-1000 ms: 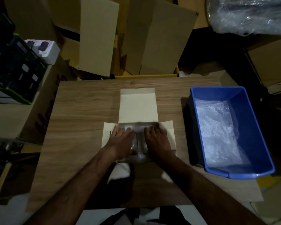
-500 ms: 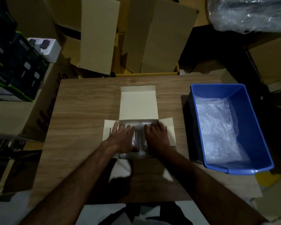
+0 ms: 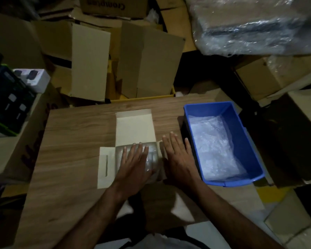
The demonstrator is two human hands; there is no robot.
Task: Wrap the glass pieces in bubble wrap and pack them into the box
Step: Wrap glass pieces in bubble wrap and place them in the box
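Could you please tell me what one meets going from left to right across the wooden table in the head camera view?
Left side flap of the box → left hand flat on the bubble-wrapped bundle → right hand → blue bin holding bubble wrap.

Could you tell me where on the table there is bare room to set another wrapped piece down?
Bare table lies left of the box, up to its left flap. Crowded: the right hand fills the gap between box and blue bin.
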